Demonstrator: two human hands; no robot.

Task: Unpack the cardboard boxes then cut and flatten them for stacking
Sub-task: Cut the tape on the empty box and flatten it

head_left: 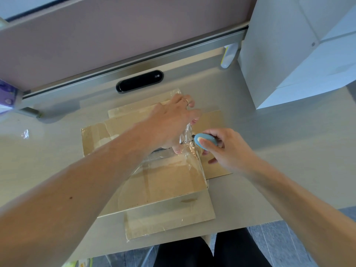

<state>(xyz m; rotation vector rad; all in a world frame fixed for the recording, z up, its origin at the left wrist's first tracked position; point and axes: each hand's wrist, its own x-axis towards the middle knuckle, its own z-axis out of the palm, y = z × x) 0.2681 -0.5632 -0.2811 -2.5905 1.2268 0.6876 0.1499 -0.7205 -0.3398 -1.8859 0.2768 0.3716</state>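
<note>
A flattened brown cardboard box lies on the desk in front of me, with clear tape along its seams and flaps spread out on all sides. My left hand reaches over its middle and pinches a raised strip of clear tape between thumb and fingers. My right hand grips a small light-blue box cutter, whose tip sits against that tape strip at the box's right seam.
A black oval device lies at the desk's back edge by the partition. A white bottle stands at the back right beside a large white box. A purple item shows at far left. My legs are below the desk edge.
</note>
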